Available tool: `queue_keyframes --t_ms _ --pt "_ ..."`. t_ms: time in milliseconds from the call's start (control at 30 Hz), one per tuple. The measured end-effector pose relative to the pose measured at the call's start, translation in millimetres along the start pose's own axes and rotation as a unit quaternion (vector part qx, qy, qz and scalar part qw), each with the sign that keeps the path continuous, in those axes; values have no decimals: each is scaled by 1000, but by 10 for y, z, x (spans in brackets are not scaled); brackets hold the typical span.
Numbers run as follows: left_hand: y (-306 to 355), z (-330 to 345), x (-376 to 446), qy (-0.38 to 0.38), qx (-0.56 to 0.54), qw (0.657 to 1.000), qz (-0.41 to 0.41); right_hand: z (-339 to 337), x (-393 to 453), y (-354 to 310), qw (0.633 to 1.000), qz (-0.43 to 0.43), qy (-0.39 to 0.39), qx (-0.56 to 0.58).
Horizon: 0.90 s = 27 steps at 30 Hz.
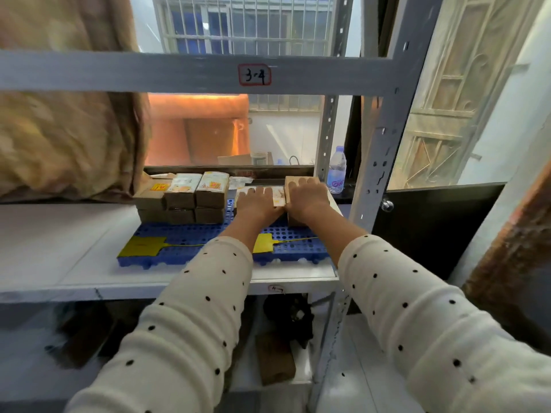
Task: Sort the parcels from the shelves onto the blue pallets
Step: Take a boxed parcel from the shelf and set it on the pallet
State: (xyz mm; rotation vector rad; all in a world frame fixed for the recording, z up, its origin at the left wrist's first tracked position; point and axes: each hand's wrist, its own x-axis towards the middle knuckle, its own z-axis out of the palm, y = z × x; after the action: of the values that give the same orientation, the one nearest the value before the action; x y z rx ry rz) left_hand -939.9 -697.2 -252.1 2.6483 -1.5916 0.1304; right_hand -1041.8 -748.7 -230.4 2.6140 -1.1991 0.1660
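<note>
Two blue pallets [185,248] lie side by side on a white shelf, each with a yellow tag [142,245] at its front. On the left pallet stands a two-layer stack of brown parcels [182,195] with white and yellow labels. My left hand [258,201] lies flat, fingers straight, on a labelled parcel [278,194] on the right pallet [295,247]. My right hand [307,196] rests on a plain brown parcel [290,180] right beside it. Both parcels are mostly covered by my hands.
A grey shelf upright [384,150] stands just right of the pallets, with a water bottle [337,171] behind it. A big tan sack [65,138] fills the shelf's left end. The beam above carries a label [254,74]. Dark items and a brown parcel [275,359] sit on the lower shelf.
</note>
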Motion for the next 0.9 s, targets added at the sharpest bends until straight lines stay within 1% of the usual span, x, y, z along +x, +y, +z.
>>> queue_keyframes --t_ms 100,267,433,633,800,900 --pt "-137 -154 -271 15 8 1000 1 -175 -232 -172 1000 -9 16 2" --pt "-412 -327 -762 20 15 1000 11 -468 -632 -484 1000 3 22 10" --pt "-729 -476 -1286 27 55 998 34 -747 -1039 -838 1000 12 22 13" --pt "-1039 -767 -1774 45 81 996 7 -1103 -1451 -1095 999 9 37 9" --pt "-1250 -1201 -2055 114 97 989 -13 -1509 -1551 -1249 997 -4 73 33" --pt "-1441 -1448 -2195 130 104 985 -47 -1758 -1559 -1419 993 -33 103 37"
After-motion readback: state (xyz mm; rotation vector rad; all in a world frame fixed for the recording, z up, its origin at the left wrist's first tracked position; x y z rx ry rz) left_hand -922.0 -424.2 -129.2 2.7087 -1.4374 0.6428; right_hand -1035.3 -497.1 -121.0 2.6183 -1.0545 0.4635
